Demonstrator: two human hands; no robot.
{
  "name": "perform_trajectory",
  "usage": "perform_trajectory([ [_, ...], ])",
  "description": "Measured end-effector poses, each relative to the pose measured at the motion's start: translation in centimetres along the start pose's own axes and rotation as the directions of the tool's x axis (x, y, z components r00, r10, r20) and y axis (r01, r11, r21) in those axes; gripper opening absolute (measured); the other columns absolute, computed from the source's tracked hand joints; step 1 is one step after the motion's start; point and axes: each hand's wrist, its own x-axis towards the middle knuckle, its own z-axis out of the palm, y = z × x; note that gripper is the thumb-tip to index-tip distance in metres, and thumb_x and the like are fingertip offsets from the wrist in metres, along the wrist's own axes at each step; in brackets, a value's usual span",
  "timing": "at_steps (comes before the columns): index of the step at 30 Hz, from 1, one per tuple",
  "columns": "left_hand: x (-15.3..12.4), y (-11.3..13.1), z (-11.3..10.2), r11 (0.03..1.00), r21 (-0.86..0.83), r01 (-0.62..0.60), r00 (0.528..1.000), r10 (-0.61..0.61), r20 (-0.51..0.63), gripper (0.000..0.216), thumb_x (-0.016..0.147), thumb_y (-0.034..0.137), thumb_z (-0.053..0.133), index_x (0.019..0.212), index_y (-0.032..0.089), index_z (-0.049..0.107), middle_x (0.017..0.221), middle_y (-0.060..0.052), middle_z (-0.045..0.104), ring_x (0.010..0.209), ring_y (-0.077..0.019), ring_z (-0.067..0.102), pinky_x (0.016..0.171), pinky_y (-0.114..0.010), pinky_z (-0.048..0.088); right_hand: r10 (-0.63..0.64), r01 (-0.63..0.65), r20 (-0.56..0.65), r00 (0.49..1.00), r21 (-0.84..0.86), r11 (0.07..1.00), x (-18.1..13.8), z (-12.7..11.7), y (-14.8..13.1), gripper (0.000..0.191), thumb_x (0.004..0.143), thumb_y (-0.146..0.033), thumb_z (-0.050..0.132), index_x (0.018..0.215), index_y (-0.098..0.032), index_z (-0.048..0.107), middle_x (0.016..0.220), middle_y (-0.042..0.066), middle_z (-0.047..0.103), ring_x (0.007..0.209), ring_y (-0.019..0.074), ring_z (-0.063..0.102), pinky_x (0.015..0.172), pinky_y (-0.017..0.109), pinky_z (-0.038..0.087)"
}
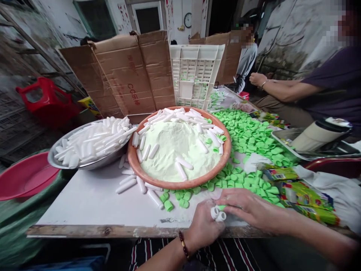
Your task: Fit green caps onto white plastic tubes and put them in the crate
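Observation:
My left hand (203, 226) rests at the table's front edge, fingers curled round a few white plastic tubes (217, 214) whose open ends point right. My right hand (248, 209) lies just beside it, fingers bent over a green cap (222, 207) at the tubes' mouths. An orange bowl (180, 184) heaped with pale greenish powder (177, 150) and more white tubes stands just behind my hands. Loose green caps (248, 135) cover the table to the right.
A steel bowl (84, 163) full of white tubes sits at the left, a red basin (25, 177) beyond the table edge. Cardboard (126, 71) and a white crate (194, 75) stand behind. Colourful packets (304, 197) lie right. Two other people sit at the far right.

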Motion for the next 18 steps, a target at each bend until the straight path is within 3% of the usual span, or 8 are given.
perform_trajectory([
  [5,0.4,-0.1,0.2,1.0,-0.019,0.005,0.999,-0.005,-0.034,0.029,0.058,-0.001,0.048,0.077,0.016,0.06,0.076,0.0,0.059,0.069,-0.0149,0.05,0.066,-0.025,0.039,-0.02,0.018,0.039,0.999,0.049,0.999,1.7,-0.1,0.7,0.033,0.096,-0.037,0.045,0.111,-0.027,0.072,0.102,0.008,0.071,0.095,0.0201,0.065,0.085,0.031,0.049],
  [11,0.2,0.1,0.5,0.999,0.032,0.008,0.992,-0.004,-0.127,0.035,0.057,-0.005,0.049,0.081,0.015,0.065,0.08,-0.001,0.062,0.076,-0.0172,0.055,0.074,-0.027,0.044,0.1,-0.108,0.055,0.993,0.176,0.979,1.2,0.3,1.8,0.033,0.093,-0.044,0.05,0.108,-0.024,0.072,0.1,0.005,0.07,0.092,0.0195,0.064,0.083,0.031,0.049],
  [14,-0.3,-0.1,0.3,0.998,0.058,-0.009,0.966,0.024,-0.257,0.032,0.071,-0.002,0.051,0.09,0.017,0.069,0.1,-0.006,0.063,0.097,-0.0211,0.057,0.091,-0.034,0.045,0.287,-0.288,-0.101,0.953,0.001,0.957,0.5,-1.6,4.7,0.038,0.091,-0.049,0.051,0.111,-0.023,0.071,0.106,0.006,0.071,0.092,0.022,0.064,0.081,0.034,0.05],
  [16,-0.8,-0.2,0.2,0.998,0.063,-0.013,0.947,0.032,-0.321,0.024,0.081,0.007,0.056,0.097,0.018,0.071,0.118,-0.009,0.058,0.111,-0.0241,0.054,0.099,-0.038,0.042,0.405,-0.482,-0.324,0.855,-0.206,0.852,0.5,-3.3,7.7,0.042,0.094,-0.046,0.042,0.111,-0.021,0.071,0.107,0.008,0.071,0.092,0.0234,0.065,0.078,0.034,0.049],
  [18,-1.2,-0.4,0.1,0.996,0.08,-0.039,0.937,0.064,-0.343,0.02,0.085,0.017,0.061,0.102,0.02,0.071,0.127,-0.011,0.054,0.118,-0.0264,0.051,0.102,-0.041,0.041,0.444,-0.559,-0.382,0.81,-0.275,0.782,0.8,-4.6,10.6,0.038,0.093,-0.037,0.042,0.1,-0.017,0.073,0.1,0.012,0.072,0.089,0.0263,0.065,0.076,0.036,0.047],
])
